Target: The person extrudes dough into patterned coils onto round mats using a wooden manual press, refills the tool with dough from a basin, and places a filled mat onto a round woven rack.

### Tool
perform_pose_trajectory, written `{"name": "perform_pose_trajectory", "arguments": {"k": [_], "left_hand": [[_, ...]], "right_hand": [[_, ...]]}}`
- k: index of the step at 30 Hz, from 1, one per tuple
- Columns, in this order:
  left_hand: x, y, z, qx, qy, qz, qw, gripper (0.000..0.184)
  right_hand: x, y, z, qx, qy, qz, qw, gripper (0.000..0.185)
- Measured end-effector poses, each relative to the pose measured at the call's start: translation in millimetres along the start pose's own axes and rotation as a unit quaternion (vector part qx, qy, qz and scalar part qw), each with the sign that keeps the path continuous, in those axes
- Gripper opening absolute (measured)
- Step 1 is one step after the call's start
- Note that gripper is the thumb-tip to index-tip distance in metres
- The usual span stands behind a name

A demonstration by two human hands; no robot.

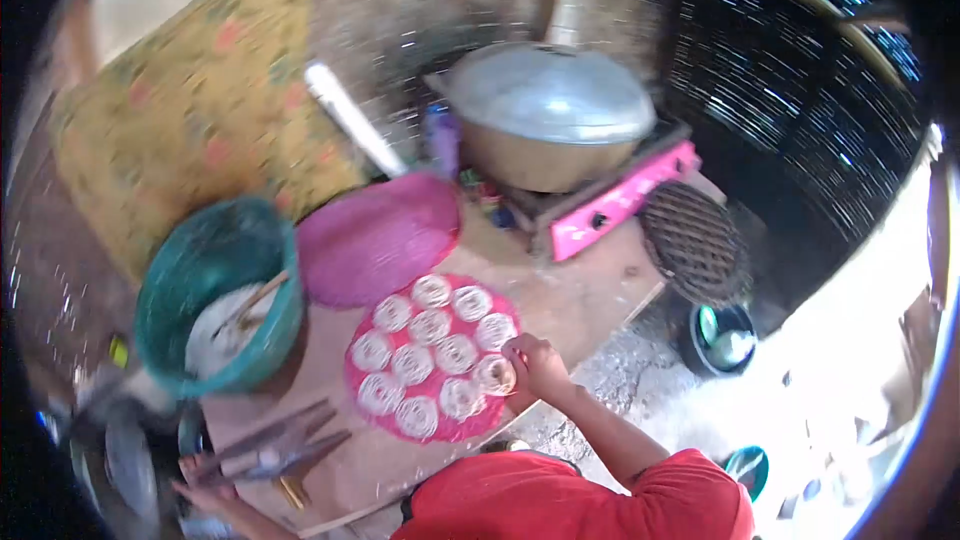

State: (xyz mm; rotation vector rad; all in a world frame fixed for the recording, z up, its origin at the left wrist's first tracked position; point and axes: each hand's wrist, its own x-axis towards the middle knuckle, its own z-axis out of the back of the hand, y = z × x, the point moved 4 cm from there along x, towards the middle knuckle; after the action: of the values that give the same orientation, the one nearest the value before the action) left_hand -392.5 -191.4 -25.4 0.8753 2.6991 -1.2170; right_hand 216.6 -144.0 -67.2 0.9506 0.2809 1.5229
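Note:
My left hand (205,492) is closed around the end of a two-handled wooden press (270,448) at the lower left; a pale part shows between its bars. My right hand (540,365) has its fingers curled at the right rim of a round pink tray (432,428), touching or just over a noodle nest (494,375). Whatever those fingertips pinch is hidden. Several white coiled noodle nests (413,364) cover the tray. Just behind it lies a second pink woven tray (380,240).
A green basin (160,340) with white dough or flour and a wooden stick (265,295) stands left. At the back, a lidded metal pot (550,100) sits on a pink gas stove (625,205). A round woven rack (695,240) and a dark bucket (715,345) are beyond the table's right edge.

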Motion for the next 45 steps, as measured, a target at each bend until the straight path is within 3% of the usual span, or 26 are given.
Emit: {"name": "perform_pose_trajectory", "arguments": {"k": [2, 4, 6, 8, 10, 11, 13, 16, 20, 22, 24, 27, 28, 30, 34, 37, 38, 40, 41, 43, 44, 45], "left_hand": [[6.3, 26.1, -8.7, 0.009, 0.010, 0.019, 1.000, 0.068], [4.2, 50.2, -24.7, 0.040, 0.022, 0.018, 0.999, 0.067], [0.6, 71.2, -44.2, 0.072, 0.037, 0.014, 0.997, 0.066], [-6.7, 92.9, -65.6, 0.106, 0.057, 0.004, 0.993, 0.065], [-15.8, 110.0, -82.8, 0.141, 0.070, -0.011, 0.987, 0.063], [-20.5, 117.4, -89.8, 0.156, 0.074, -0.020, 0.985, 0.063], [-32.7, 129.5, -103.4, 0.191, 0.084, -0.045, 0.977, 0.062], [-54.5, 143.8, -121.0, 0.240, 0.090, -0.098, 0.962, 0.060], [-88.0, 158.4, -134.7, 0.302, 0.076, -0.180, 0.933, 0.058], [-107.4, 161.5, -138.6, 0.330, 0.061, -0.226, 0.915, 0.056], [-128.9, 163.7, -141.5, 0.355, 0.039, -0.273, 0.893, 0.055], [-163.5, 163.4, -143.1, 0.377, 0.013, -0.343, 0.860, 0.054], [-176.1, 164.4, -145.2, 0.384, 0.008, -0.365, 0.848, 0.053], [-202.7, 168.4, -147.7, 0.386, 0.005, -0.408, 0.828, 0.052], [-260.5, 197.2, -158.0, 0.386, 0.059, -0.452, 0.802, 0.050], [-314.7, 255.4, -173.1, 0.383, 0.181, -0.438, 0.793, 0.044], [-341.3, 294.6, -179.3, 0.384, 0.259, -0.411, 0.785, 0.040], [-398.3, 374.2, -188.2, 0.383, 0.416, -0.325, 0.758, 0.033], [-435.7, 414.7, -188.0, 0.385, 0.515, -0.247, 0.725, 0.030], [-525.4, 473.8, -181.1, 0.386, 0.688, -0.002, 0.614, 0.031], [-574.4, 494.3, -172.9, 0.404, 0.731, 0.141, 0.532, 0.035], [-611.0, 516.5, -164.3, 0.302, 0.739, 0.293, 0.527, 0.043]], "right_hand": [[-5.0, -19.6, 30.2, -0.036, -0.065, -0.043, 0.996, 0.014], [-17.1, -58.1, 62.4, 0.009, -0.138, -0.170, 0.976, 0.016], [-31.6, -94.7, 100.2, -0.034, -0.190, -0.274, 0.942, 0.018], [-54.4, -165.0, 130.5, 0.042, -0.240, -0.307, 0.920, 0.022], [-69.9, -178.2, 173.5, 0.102, -0.302, -0.369, 0.873, 0.023], [-77.5, -187.8, 191.8, 0.099, -0.309, -0.370, 0.870, 0.023], [-94.9, -213.5, 223.9, 0.244, -0.387, -0.405, 0.792, 0.019], [-106.1, -270.4, 273.6, 0.333, -0.449, -0.354, 0.750, 0.012], [-100.0, -331.2, 324.0, 0.365, -0.480, -0.314, 0.733, 0.015], [-98.6, -355.0, 338.6, 0.382, -0.542, -0.414, 0.624, 0.016], [-96.8, -394.5, 349.0, 0.407, -0.504, -0.396, 0.651, 0.021], [-96.0, -414.3, 354.1, 0.504, -0.503, -0.470, 0.521, 0.015], [-94.5, -419.1, 358.7, 0.506, -0.500, -0.473, 0.520, 0.015], [-79.9, -410.5, 366.1, 0.595, -0.379, -0.385, 0.595, 0.013], [-52.2, -398.0, 390.7, 0.700, -0.366, -0.290, 0.540, 0.022], [-37.7, -357.4, 438.3, 0.615, -0.409, -0.239, 0.630, 0.020], [-35.6, -338.8, 453.6, 0.618, -0.403, -0.240, 0.631, 0.020], [-35.2, -303.5, 495.3, 0.479, -0.450, -0.133, 0.742, 0.017], [-33.7, -288.7, 505.3, 0.480, -0.446, -0.135, 0.743, 0.017], [-37.0, -262.9, 527.0, 0.250, -0.512, -0.125, 0.812, 0.012], [-40.4, -267.5, 528.1, 0.250, -0.509, -0.126, 0.814, 0.012], [-44.9, -265.5, 530.2, 0.029, -0.487, -0.107, 0.867, 0.014]]}}
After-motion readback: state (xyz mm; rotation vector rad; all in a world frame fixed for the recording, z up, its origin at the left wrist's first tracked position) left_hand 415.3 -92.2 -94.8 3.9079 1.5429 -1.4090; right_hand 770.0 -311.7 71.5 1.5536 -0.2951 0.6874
